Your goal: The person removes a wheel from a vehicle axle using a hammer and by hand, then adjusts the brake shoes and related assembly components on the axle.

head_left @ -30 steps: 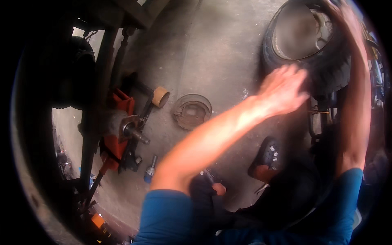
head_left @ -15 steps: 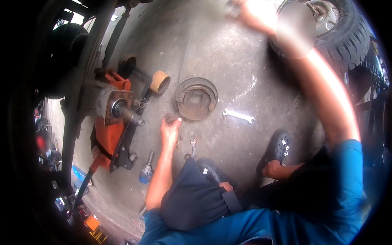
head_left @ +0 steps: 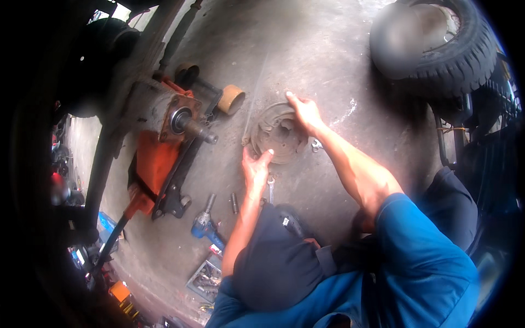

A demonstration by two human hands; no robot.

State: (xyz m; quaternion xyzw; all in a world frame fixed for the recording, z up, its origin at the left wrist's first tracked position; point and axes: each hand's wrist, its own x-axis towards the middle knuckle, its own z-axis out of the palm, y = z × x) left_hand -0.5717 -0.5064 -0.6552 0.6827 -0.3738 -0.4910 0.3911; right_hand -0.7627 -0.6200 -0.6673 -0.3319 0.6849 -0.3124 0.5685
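Note:
A round, rusty brake backing plate point(head_left: 280, 143) is between my two hands, over the concrete floor. My left hand point(head_left: 255, 168) is closed on its near left edge, the thumb lying over the plate. Its far right rim is gripped by my right hand point(head_left: 307, 116); most of those fingers are hidden. Left of the plate, a bare axle spindle point(head_left: 201, 131) sticks out toward it. An open-end wrench point(head_left: 270, 190) lies close to my left wrist. Another wrench point(head_left: 316, 145) shows only one end beside my right forearm.
An orange floor jack point(head_left: 156, 164) with a yellow roller point(head_left: 231, 99) stands under the axle. A blue impact wrench point(head_left: 205, 225), a socket point(head_left: 234, 203) and a tool tray point(head_left: 203, 280) lie to the left. A large tire point(head_left: 462, 68) is at the far right.
My right hand has come down from the far right, beside the tire, onto the plate's rim. My left hand now grips the plate too, and the plate's position has shifted. The view has also moved.

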